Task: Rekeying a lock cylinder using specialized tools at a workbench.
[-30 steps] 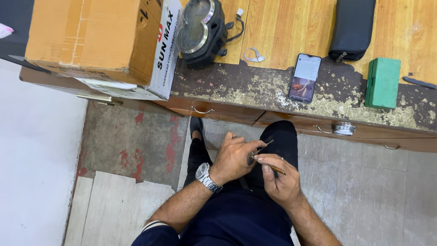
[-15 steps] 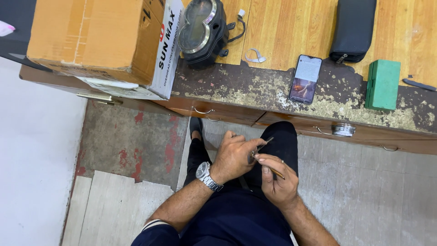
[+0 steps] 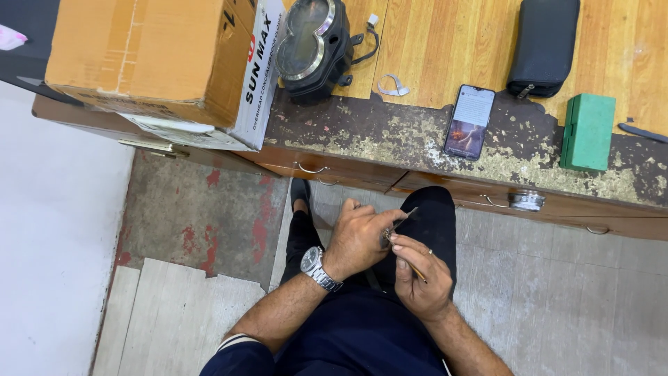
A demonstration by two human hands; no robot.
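The person sits at the desk with both hands together over the lap, just in front of the desk's drawer edge. The left hand (image 3: 358, 240), a steel watch (image 3: 319, 268) on its wrist, is curled shut around a small part (image 3: 385, 237) that barely shows between the fingers; it is too hidden to say what it is. The right hand (image 3: 421, 275) is closed in a pinch on a thin tool (image 3: 403, 245), a slim rod with a dark pointed tip angled up and a yellowish stretch lower down, its tip end meeting the part in the left hand.

On the worn desk (image 3: 390, 139), a smartphone (image 3: 470, 122) lies near the front edge. A green block (image 3: 588, 132) sits toward the right end, with a black pouch (image 3: 543, 45) further back. A vehicle instrument cluster (image 3: 311, 45) rests beside a cardboard box (image 3: 149, 59) at the left end.
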